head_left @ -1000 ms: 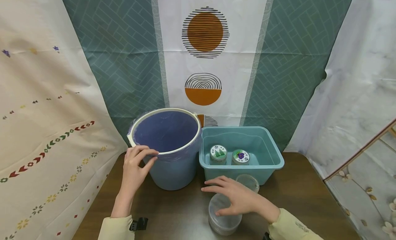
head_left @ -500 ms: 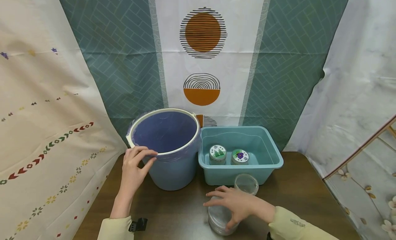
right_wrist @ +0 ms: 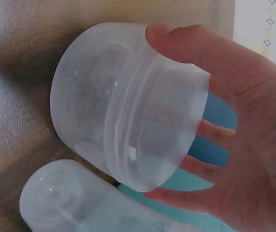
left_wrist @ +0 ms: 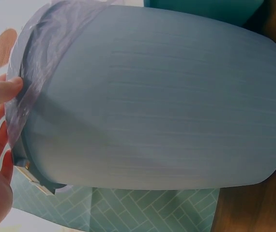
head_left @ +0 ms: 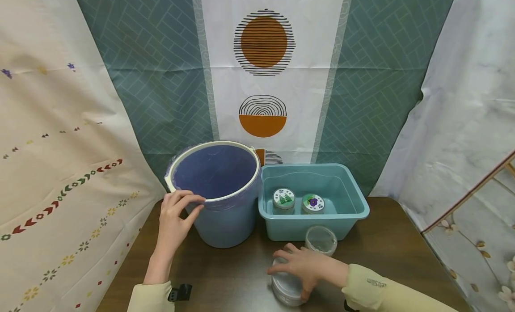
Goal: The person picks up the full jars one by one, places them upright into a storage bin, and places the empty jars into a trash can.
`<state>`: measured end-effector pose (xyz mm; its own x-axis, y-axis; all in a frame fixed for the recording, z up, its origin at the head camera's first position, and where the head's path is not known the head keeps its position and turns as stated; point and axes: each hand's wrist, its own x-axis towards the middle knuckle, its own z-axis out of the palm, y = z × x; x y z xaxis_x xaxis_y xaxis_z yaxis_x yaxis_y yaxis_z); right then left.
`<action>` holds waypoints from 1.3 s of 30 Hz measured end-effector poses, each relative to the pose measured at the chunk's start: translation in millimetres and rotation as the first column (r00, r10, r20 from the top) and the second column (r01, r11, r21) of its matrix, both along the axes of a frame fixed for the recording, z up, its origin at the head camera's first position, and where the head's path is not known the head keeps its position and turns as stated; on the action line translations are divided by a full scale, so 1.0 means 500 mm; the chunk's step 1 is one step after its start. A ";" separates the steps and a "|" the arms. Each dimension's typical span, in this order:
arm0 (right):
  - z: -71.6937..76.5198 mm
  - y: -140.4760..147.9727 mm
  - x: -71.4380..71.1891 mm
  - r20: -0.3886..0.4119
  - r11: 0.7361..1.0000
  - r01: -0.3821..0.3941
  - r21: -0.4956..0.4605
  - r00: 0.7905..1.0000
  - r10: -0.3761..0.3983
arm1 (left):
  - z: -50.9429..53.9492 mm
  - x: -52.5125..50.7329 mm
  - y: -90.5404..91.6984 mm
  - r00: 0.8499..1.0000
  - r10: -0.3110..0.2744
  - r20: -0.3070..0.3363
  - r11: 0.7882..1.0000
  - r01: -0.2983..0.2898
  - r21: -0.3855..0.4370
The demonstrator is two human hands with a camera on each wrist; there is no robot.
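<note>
My left hand pinches the front left part of the bin's cream rim; in the left wrist view the thumb lies on the thin plastic liner over the blue bin. My right hand curls over a wide clear round container standing on the table. Seen from the right wrist, thumb and fingers span the lid end of that container. Behind it is a smaller clear container, in front of the teal tub.
Inside the teal tub stand two small round jars, one with a green plant picture, one with a purple flower. The brown table lies in front, and patterned cloths hang behind and at both sides.
My right hand has moved slightly down and right and closed round the wide container's lid, with the thumb at its lower right side. The left hand has stayed on the bin's rim.
</note>
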<state>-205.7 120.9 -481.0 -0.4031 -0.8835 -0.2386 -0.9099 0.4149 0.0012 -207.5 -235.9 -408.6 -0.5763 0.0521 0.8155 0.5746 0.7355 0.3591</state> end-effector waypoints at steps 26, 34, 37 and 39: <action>0.095 -0.036 -0.020 0.024 1.000 -0.010 0.011 1.000 0.010 | 0.003 -0.002 0.000 1.000 -0.004 0.002 1.000 0.004 0.000; 0.122 -0.038 -0.035 0.064 0.999 -0.034 0.000 0.997 0.034 | -0.001 -0.003 0.000 0.999 -0.006 -0.035 1.000 0.006 0.001; 0.138 -0.039 -0.038 0.085 0.999 -0.040 0.001 0.996 0.040 | -0.001 -0.002 0.001 1.000 -0.004 -0.023 1.000 0.004 0.004; 0.150 -0.042 -0.040 0.096 0.999 -0.036 0.008 0.995 0.035 | 0.000 -0.001 0.001 1.000 -0.003 -0.023 1.000 0.003 0.005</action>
